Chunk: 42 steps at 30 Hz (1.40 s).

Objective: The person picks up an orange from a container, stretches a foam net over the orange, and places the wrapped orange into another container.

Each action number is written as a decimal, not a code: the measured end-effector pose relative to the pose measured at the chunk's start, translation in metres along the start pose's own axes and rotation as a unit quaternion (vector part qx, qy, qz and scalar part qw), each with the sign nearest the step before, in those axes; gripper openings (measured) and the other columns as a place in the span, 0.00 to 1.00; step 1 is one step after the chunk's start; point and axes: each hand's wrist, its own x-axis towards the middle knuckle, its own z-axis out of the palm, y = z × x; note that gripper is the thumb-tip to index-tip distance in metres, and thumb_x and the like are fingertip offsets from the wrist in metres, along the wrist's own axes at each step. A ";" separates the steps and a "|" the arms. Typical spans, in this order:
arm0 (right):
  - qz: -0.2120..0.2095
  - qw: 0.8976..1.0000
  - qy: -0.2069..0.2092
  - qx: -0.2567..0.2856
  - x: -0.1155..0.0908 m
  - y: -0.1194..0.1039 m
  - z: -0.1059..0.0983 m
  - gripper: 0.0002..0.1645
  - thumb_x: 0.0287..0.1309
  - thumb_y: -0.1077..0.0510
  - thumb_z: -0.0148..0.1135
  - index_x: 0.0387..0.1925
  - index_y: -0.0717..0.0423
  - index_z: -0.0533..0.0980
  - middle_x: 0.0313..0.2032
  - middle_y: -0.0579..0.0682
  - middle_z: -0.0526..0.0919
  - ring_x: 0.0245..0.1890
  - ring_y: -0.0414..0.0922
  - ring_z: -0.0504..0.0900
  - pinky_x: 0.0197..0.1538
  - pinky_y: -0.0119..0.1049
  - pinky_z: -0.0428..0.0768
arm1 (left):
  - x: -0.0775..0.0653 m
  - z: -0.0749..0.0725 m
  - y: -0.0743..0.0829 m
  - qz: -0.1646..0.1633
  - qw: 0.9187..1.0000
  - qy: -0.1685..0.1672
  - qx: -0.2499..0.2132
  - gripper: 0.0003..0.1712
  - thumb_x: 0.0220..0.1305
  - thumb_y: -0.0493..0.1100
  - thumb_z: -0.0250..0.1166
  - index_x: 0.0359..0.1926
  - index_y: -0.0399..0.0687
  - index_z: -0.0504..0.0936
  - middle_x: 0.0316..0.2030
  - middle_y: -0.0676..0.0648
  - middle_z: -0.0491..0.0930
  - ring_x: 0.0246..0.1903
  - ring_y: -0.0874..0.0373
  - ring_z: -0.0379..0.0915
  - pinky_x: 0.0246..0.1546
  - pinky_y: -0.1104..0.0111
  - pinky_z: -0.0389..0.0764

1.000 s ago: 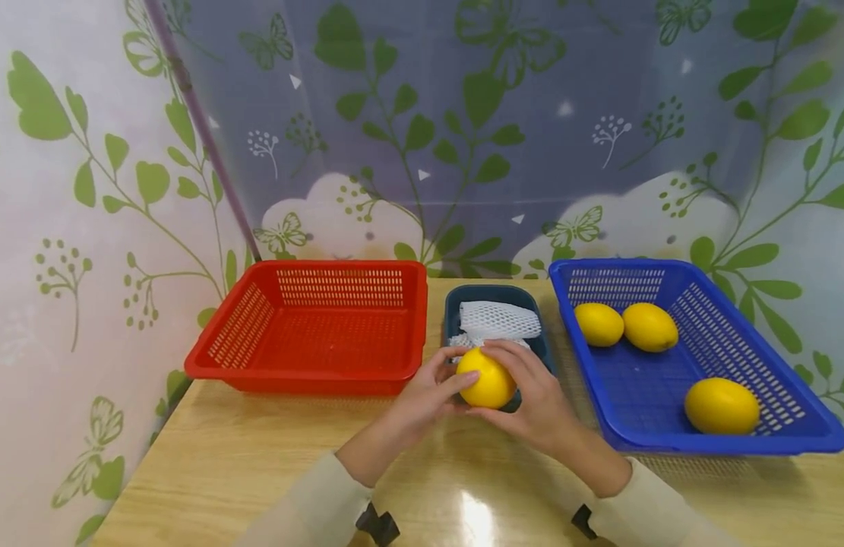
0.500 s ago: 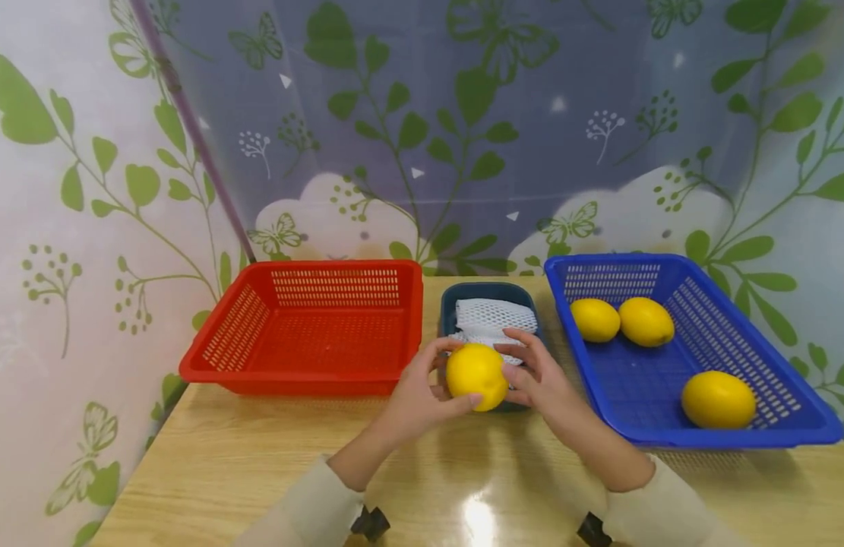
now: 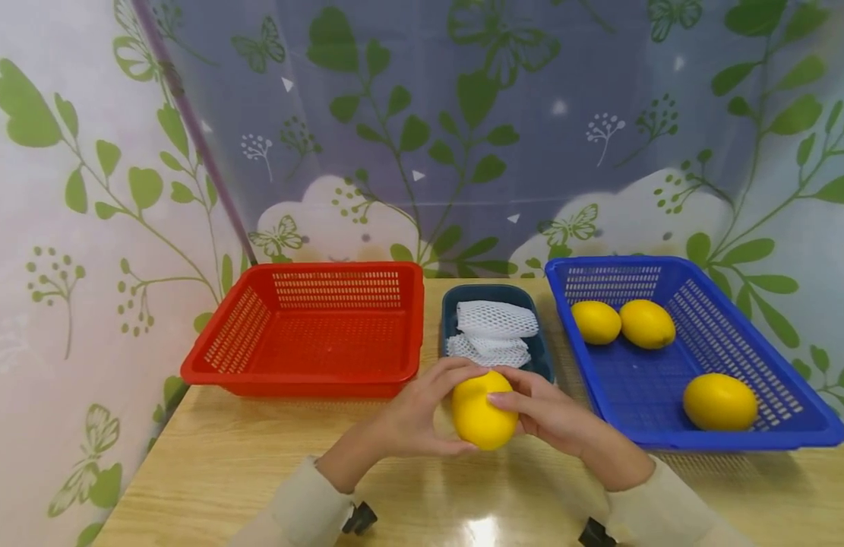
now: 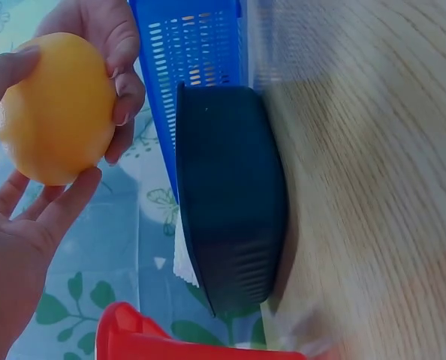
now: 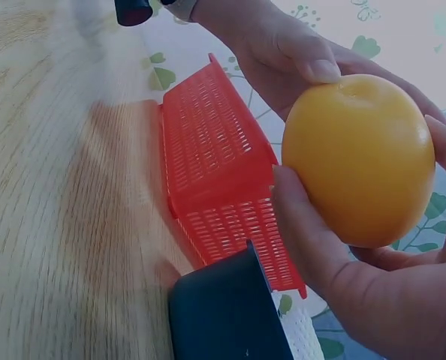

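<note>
Here's the left hand, gripping the yellow fruit between thumb and fingers, and opposite it the right hand grips too, thumb laid across the near face. Two hands, one fruit, held up off the table just on the near side of the dark tray.

The danger, I'd say, is a slip: that rounded skin looks smooth, the left hand has fingertips rather than palm on it, and if one hand eases before the other is firm, it could drop and roll. A squeeze too hard at the thumbs might mark it, if it's soft.

And what a look: bright yellow from above, nearer orange at the wrists, plump, with a shallow dimple by the right thumb.

Farther out, white foam netting lies in the tray; the red basket sits left, and right, the blue basket holds three more yellow fruits.
</note>
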 end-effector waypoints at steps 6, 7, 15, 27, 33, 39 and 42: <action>0.005 1.000 -0.014 0.016 0.002 0.002 0.000 0.37 0.69 0.54 0.52 0.66 0.75 0.52 0.51 0.53 0.77 0.44 0.45 0.81 0.51 0.37 0.81 | -0.003 0.001 -0.002 0.016 1.000 0.011 0.021 0.48 0.45 0.43 0.79 0.66 0.50 0.63 0.62 0.44 0.64 0.59 0.51 0.65 0.57 0.65 0.75; 0.002 1.000 -0.011 0.015 0.001 0.003 0.000 0.37 0.69 0.55 0.52 0.66 0.76 0.52 0.50 0.53 0.77 0.44 0.45 0.81 0.51 0.37 0.81 | -0.003 0.001 -0.002 0.014 1.000 0.010 0.021 0.49 0.46 0.44 0.79 0.67 0.50 0.63 0.63 0.44 0.63 0.60 0.51 0.65 0.58 0.64 0.74; -0.082 0.970 0.155 -0.167 0.000 0.014 0.007 0.40 0.58 0.56 0.69 0.67 0.62 0.60 0.58 0.60 0.72 0.49 0.51 0.77 0.51 0.39 0.81 | -0.006 0.002 -0.005 -0.197 0.953 0.038 -0.227 0.48 0.58 0.52 0.71 0.73 0.63 0.51 0.72 0.48 0.53 0.69 0.45 0.55 0.55 0.63 0.77; -0.298 0.829 0.211 -0.423 -0.001 0.037 0.010 0.51 0.34 0.59 0.83 0.63 0.54 0.68 0.57 0.53 0.76 0.52 0.43 0.76 0.44 0.37 0.83 | -0.010 0.023 0.000 -0.259 0.913 0.064 -0.308 0.42 0.57 0.41 0.73 0.69 0.55 0.62 0.65 0.47 0.64 0.63 0.45 0.65 0.54 0.61 0.77; -0.294 0.835 0.206 -0.417 0.001 0.041 0.009 0.50 0.35 0.59 0.83 0.63 0.55 0.67 0.57 0.53 0.76 0.52 0.43 0.76 0.44 0.37 0.83 | -0.010 0.027 0.002 -0.264 0.913 0.072 -0.302 0.39 0.56 0.38 0.73 0.66 0.55 0.66 0.63 0.50 0.67 0.59 0.47 0.69 0.53 0.59 0.78; -0.272 0.849 0.196 -0.409 0.002 0.046 0.011 0.49 0.35 0.59 0.83 0.61 0.57 0.68 0.56 0.53 0.77 0.51 0.43 0.76 0.48 0.37 0.82 | -0.013 0.032 0.000 -0.271 0.910 0.066 -0.305 0.38 0.57 0.39 0.72 0.66 0.52 0.65 0.63 0.48 0.67 0.61 0.44 0.67 0.52 0.60 0.79; -0.237 0.847 0.195 -0.434 0.000 0.049 0.013 0.49 0.37 0.54 0.82 0.61 0.55 0.67 0.56 0.52 0.77 0.50 0.43 0.78 0.51 0.38 0.81 | -0.017 0.036 -0.001 -0.282 0.910 0.058 -0.298 0.37 0.57 0.38 0.72 0.65 0.51 0.65 0.62 0.46 0.67 0.60 0.43 0.68 0.51 0.62 0.80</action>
